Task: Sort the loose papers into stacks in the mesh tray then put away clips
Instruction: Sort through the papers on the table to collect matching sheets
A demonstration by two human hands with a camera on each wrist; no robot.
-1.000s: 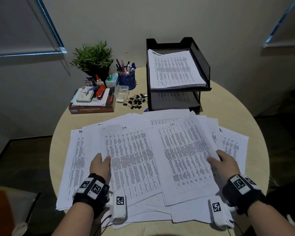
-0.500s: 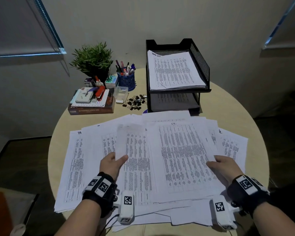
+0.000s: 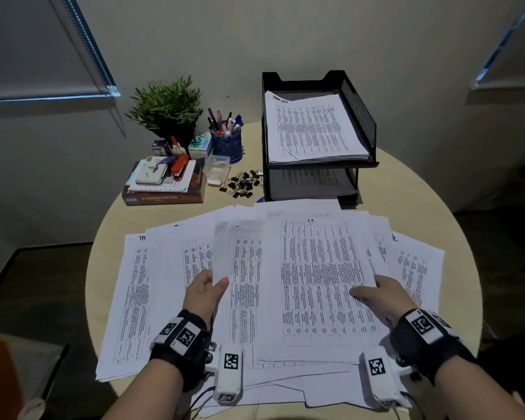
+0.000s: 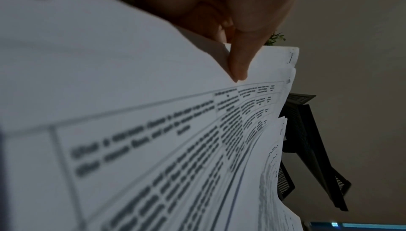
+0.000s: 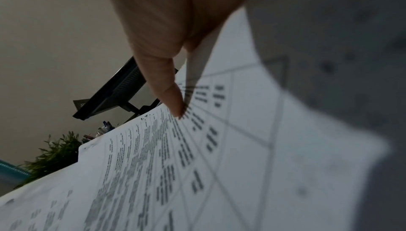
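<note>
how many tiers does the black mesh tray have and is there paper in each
2. The mesh tray has an upper tier holding a paper stack, and a lower tier with sheets inside too.

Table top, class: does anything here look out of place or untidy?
Yes. The loose papers lie fanned and overlapping at odd angles, some overhanging the table's near edge. Binder clips lie scattered loose beside the mesh tray, not in any container. Nothing looks damaged.

Loose papers (image 3: 285, 283) cover the table's (image 3: 455, 207) near half; behind them, clips (image 3: 242, 184) lie left of the mesh tray (image 3: 361, 116).
</note>
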